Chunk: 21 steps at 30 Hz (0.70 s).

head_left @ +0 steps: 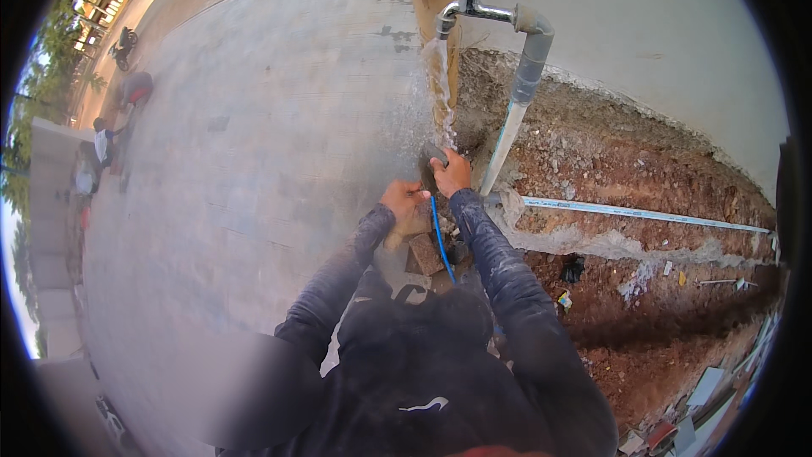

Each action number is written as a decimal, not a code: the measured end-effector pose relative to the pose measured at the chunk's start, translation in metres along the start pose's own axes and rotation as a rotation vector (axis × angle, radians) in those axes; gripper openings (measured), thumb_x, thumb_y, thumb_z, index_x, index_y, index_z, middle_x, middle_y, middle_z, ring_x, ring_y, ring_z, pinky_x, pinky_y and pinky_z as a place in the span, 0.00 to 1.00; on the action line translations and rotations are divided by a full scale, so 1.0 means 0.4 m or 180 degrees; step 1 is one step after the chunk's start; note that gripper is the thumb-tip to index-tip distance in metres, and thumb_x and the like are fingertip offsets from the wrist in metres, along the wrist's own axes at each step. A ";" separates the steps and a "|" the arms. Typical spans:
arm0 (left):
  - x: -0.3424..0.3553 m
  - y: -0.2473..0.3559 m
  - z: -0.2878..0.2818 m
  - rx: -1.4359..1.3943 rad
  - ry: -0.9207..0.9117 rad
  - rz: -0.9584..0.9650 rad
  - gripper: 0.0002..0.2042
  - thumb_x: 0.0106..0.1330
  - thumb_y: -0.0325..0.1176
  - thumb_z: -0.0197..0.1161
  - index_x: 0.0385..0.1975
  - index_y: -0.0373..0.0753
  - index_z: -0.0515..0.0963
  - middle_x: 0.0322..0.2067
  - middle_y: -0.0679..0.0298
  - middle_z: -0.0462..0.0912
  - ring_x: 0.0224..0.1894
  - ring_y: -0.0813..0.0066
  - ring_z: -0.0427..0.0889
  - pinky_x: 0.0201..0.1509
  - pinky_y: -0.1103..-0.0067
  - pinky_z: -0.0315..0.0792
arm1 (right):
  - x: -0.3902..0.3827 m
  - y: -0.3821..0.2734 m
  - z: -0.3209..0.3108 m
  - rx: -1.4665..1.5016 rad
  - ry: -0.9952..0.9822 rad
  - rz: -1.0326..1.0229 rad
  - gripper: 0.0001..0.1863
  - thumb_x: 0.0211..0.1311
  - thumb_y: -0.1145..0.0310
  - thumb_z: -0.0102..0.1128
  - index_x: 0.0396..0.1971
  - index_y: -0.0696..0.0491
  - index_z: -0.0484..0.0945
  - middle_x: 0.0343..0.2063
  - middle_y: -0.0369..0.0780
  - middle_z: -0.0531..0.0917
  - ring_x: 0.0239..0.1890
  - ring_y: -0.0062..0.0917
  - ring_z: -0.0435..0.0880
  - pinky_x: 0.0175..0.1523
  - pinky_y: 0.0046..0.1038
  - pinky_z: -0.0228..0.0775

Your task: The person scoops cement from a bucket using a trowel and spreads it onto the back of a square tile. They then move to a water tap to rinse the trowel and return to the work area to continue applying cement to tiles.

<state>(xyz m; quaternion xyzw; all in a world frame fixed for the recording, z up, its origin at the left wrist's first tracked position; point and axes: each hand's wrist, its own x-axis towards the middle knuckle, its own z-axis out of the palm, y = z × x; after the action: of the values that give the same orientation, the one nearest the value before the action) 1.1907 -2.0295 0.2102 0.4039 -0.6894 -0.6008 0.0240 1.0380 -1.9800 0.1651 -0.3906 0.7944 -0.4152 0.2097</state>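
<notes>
Water pours from a chrome tap (469,5) on a grey elbow pipe and breaks up just above my hands. My right hand (454,173) is closed round a dark grey flattish piece (433,155), held under the falling stream; its exact kind is unclear. Close beside it on the left is my left hand (404,201), its fingers pinched together at the piece's lower end. Whether they hold that piece or something small is hidden. A blue hose (441,237) runs from just below my fingers down toward my body. Broken bricks (425,254) lie under my hands.
A white pipe (643,211) runs right along a trench of reddish soil (626,279) beside the pale wall (660,25). A yellow post (433,0) stands behind the water. Grey paving (228,169) spreads left, where another person (103,142) is far off.
</notes>
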 end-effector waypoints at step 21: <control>0.035 0.019 -0.044 0.0391 -0.0264 -0.0037 0.14 0.65 0.37 0.62 0.34 0.27 0.79 0.18 0.66 0.76 0.19 0.82 0.75 0.24 0.79 0.69 | -0.013 -0.025 -0.022 0.0013 0.0336 -0.0481 0.18 0.54 0.65 0.61 0.39 0.63 0.79 0.30 0.56 0.81 0.34 0.49 0.82 0.41 0.41 0.72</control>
<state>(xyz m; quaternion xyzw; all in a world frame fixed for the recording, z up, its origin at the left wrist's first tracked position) 1.1864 -2.0523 0.2152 0.3834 -0.7231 -0.5737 -0.0329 1.0397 -1.9749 0.1783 -0.4266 0.7717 -0.4515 0.1364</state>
